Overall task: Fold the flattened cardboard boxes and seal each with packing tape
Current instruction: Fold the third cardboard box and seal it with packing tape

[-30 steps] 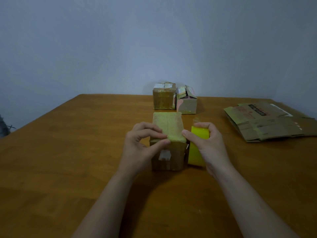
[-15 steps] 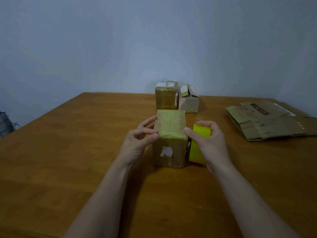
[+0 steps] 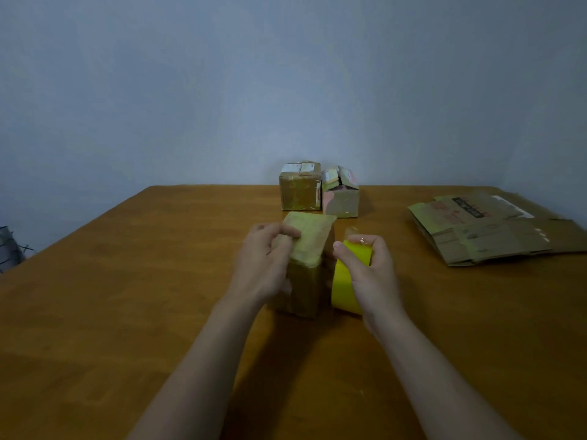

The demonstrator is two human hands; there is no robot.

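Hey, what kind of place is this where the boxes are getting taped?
Likely a plain room at home or a small office, used as a makeshift packing spot: a wooden table before a bare wall, a stack of flattened cardboard, and a yellow tape roll beside a folded box.

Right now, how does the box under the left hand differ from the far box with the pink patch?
The near box is gripped by the left hand, beside the tape roll in the right hand; the pink-patched box stands untouched at the far edge. The near box's top lies flat under yellowish tape; the pink-patched box's top flaps stand peaked. Both are small brown boxes on the table.
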